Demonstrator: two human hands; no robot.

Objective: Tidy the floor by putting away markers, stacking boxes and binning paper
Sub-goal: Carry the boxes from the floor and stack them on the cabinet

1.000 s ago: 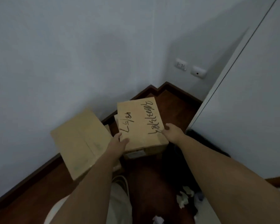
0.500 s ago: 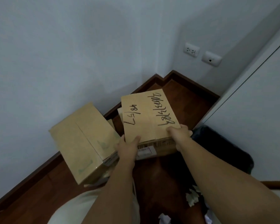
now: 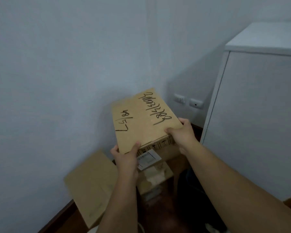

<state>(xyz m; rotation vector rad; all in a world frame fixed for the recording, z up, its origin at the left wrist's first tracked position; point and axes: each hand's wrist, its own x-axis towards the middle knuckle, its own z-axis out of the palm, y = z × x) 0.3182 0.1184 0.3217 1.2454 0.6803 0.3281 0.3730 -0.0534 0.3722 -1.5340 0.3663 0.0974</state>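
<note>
A brown cardboard box [image 3: 144, 118] with black handwriting on its top is held up in the air in front of the wall corner. My left hand [image 3: 126, 157] grips its near left corner, thumb on top. My right hand [image 3: 181, 132] grips its near right corner, fingers curled over the edge. A white label [image 3: 149, 158] shows on the box's near side. Below it, a larger brown box [image 3: 91, 185] leans against the left wall, and another cardboard piece [image 3: 155, 179] lies on the floor beside it.
A white cabinet [image 3: 259, 115] stands at the right. Two wall sockets [image 3: 188, 100] sit low on the back wall. A dark bin [image 3: 196, 199] stands under my right forearm on the dark wooden floor [image 3: 158, 216].
Both hands have lifted the written-on box up off the floor and away from the other boxes. The view has risen with it.
</note>
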